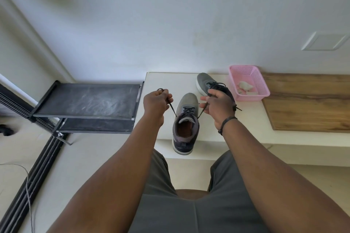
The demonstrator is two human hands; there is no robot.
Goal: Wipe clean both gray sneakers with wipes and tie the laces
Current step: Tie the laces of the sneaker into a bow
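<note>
A gray sneaker (pixel 186 119) stands on the white ledge (pixel 161 85) with its heel over the front edge and its toe pointing away. Its dark laces run out to both sides. My left hand (pixel 156 103) grips the left lace end (pixel 172 109), pulled up and to the left. My right hand (pixel 219 108) pinches the right lace end (pixel 202 112) on the other side. The second gray sneaker (pixel 207 83) lies behind my right hand, partly hidden by it.
A pink plastic basket (pixel 262 86) holding crumpled used wipes (pixel 245 87) stands right of the shoes. A wooden board (pixel 306 104) covers the ledge further right. A black metal rack (pixel 89 101) sits left of the ledge. A cable lies on the floor at bottom left.
</note>
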